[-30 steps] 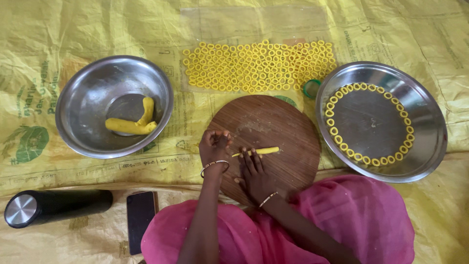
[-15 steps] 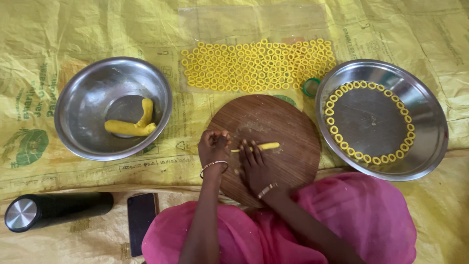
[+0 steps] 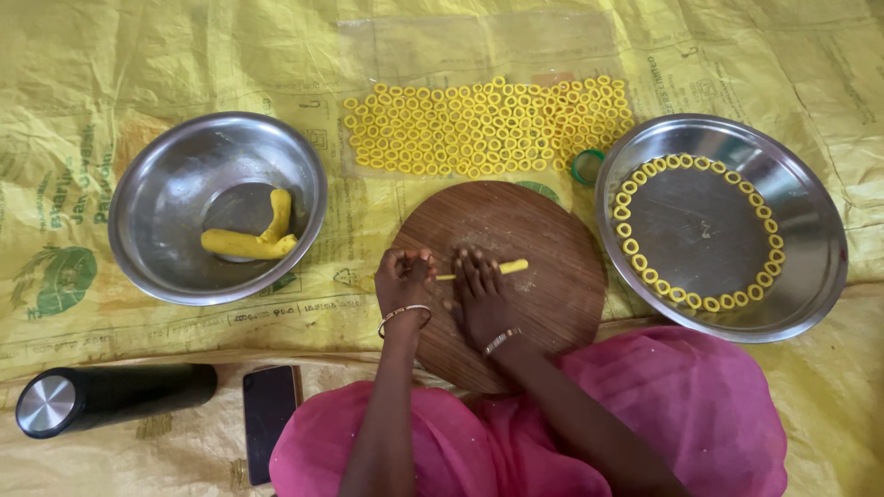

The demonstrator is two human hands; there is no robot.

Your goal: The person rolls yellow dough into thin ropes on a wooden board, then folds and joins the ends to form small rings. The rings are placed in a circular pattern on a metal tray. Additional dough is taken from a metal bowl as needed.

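With your right hand flat and open on the thin yellow dough rope at the middle of the round wooden board and your left hand pinching its end, uneven pressure risks snapping it.

Round wooden board: matt brown, fine grain, dusty. Left steel bowl and right steel plate: polished metal, glossy, reflective. Yellow dough strip and dough rings: soft, matt, smooth. Yellow woven plastic sheet: crinkled, faintly shiny. Black flask: matt body, brushed metal cap. Pink cloth: soft, matt.
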